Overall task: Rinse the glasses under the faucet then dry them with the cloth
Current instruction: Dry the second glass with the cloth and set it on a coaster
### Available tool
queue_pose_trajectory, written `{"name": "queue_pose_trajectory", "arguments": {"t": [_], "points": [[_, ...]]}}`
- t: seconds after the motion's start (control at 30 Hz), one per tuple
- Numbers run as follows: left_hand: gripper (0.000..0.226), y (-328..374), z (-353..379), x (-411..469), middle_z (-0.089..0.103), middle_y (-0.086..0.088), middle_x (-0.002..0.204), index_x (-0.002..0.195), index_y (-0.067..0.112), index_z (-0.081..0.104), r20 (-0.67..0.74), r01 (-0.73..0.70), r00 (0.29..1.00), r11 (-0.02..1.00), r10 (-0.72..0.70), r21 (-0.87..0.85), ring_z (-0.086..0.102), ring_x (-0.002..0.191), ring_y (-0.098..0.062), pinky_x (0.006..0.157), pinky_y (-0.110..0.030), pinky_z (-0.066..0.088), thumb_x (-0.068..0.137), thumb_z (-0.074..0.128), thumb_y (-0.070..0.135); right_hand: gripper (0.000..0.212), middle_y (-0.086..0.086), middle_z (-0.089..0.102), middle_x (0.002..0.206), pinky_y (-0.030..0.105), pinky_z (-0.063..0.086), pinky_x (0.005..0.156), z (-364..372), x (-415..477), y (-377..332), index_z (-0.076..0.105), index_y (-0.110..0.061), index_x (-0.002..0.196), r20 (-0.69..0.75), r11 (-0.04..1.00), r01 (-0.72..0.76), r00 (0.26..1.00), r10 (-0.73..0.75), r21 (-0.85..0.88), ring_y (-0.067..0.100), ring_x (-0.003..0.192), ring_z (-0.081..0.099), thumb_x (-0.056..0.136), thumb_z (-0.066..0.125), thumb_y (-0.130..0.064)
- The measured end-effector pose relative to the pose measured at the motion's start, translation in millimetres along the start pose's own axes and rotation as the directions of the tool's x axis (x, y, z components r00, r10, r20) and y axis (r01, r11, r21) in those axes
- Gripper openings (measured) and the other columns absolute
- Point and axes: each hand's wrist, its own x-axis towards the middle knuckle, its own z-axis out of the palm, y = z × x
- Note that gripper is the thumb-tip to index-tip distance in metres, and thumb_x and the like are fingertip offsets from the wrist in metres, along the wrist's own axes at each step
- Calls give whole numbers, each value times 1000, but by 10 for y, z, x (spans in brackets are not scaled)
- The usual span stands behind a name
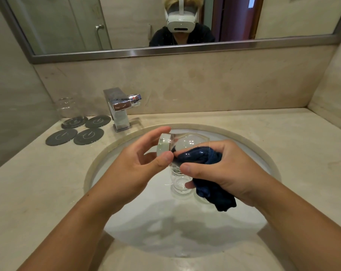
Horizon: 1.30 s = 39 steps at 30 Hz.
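Drying seems midway: left grip [138,165] pinches a clear glass tumbler [185,141], right grip [230,169] pushes dark blue cloth [214,194] inside it, second clear glass [180,185] at six o'clock likely remains.

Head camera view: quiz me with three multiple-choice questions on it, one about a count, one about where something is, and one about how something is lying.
1. How many grey coasters lie on the counter?
A) two B) four C) six
2. Where is the dark blue cloth?
A) spread on the counter B) draped over a coaster C) pushed into the held glass
3. How does the held glass lie?
A) on its side B) upright C) mouth down

Answers: B, four discs sit left of the faucet; C, the right hand holds the cloth inside the glass's mouth; A, the left hand pinches the base, with the mouth toward the right hand.
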Motion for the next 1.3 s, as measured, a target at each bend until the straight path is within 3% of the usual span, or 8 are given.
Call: {"name": "queue_pose_trajectory", "arguments": {"t": [0.2, 0.5, 0.63, 0.73, 0.87, 1.03, 1.13, 1.3], "points": [[53, -6, 34, 47, 80, -4, 118, 127, 27, 74, -71, 75, 994, 993, -82, -95, 77, 105, -28, 85, -28, 62, 89, 68, 62, 16, 23, 71, 69, 35, 59, 60, -15, -18, -31, 85, -24, 96, -28, 993, 38, 999, -41, -108, 36, 72, 78, 85, 87, -12], [62, 17, 5, -9, 71, 16, 138, 146, 38, 58, -11, -66, 998, 998, 66, 14, 73, 118, -10, 92, -16, 55, 87, 74, 32, 34, 12, 67, 71, 61, 61, 91, 31, -28, -51, 82, -8, 103, 12, 993, -42, 999, 41, 112, 17, 41, 55, 72, 85, -21], [57, -4, 12, 18, 69, 31, 133, 145, 44, 59, -7, -36, 999, 999, 36, -30, 70, 122, 0, 96, -19, 56, 91, 77, 42, 31, 10, 72, 72, 54, 64, 78, 45, -23, -61, 83, -10, 101, -37, 996, 4, 999, -1, 90, 22, 49, 67, 72, 85, -20], [54, -1, 42, 48, 77, 6, 129, 140, 30, 65, -34, 76, 996, 985, -82, -153, 75, 116, -16, 93, -31, 61, 94, 65, 59, 21, 12, 74, 69, 27, 59, 61, 44, -44, -85, 86, -18, 94, -47, 999, 51, 998, -51, 9, 35, 68, 75, 73, 86, -20], [48, -12, 27, 55, 81, -7, 114, 123, 21, 76, -55, 73, 995, 990, -80, -119, 75, 91, -20, 77, -27, 61, 94, 65, 58, 21, 21, 74, 72, 31, 59, 58, 14, -43, -72, 85, -21, 97, -37, 996, 59, 997, -61, -64, 36, 74, 79, 76, 87, -20], [38, 22, 20, 21, 78, 11, 125, 134, 36, 66, -14, -18, 1000, 999, 18, -47, 76, 112, -11, 91, -22, 59, 96, 73, 39, 38, 5, 70, 67, 36, 63, 77, 6, -26, -51, 82, -8, 105, 2, 998, 38, 999, -38, 53, 18, 48, 60, 72, 85, -24], [55, 35, -1, -4, 73, 24, 132, 142, 39, 57, 20, -52, 998, 999, 52, 0, 74, 116, -4, 93, -16, 55, 89, 70, 33, 36, 20, 72, 77, 36, 63, 80, -8, -24, -53, 83, -9, 104, 9, 997, 44, 999, -45, 62, 23, 52, 58, 72, 85, -25], [60, -11, 17, 21, 66, 23, 143, 146, 47, 59, 9, 24, 1000, 998, -23, -66, 70, 127, -10, 106, -36, 56, 90, 74, 62, 34, 9, 78, 78, 32, 63, 74, -7, -23, -46, 83, -7, 100, -31, 998, 60, 998, -59, 26, 20, 59, 73, 71, 84, -24]]}}
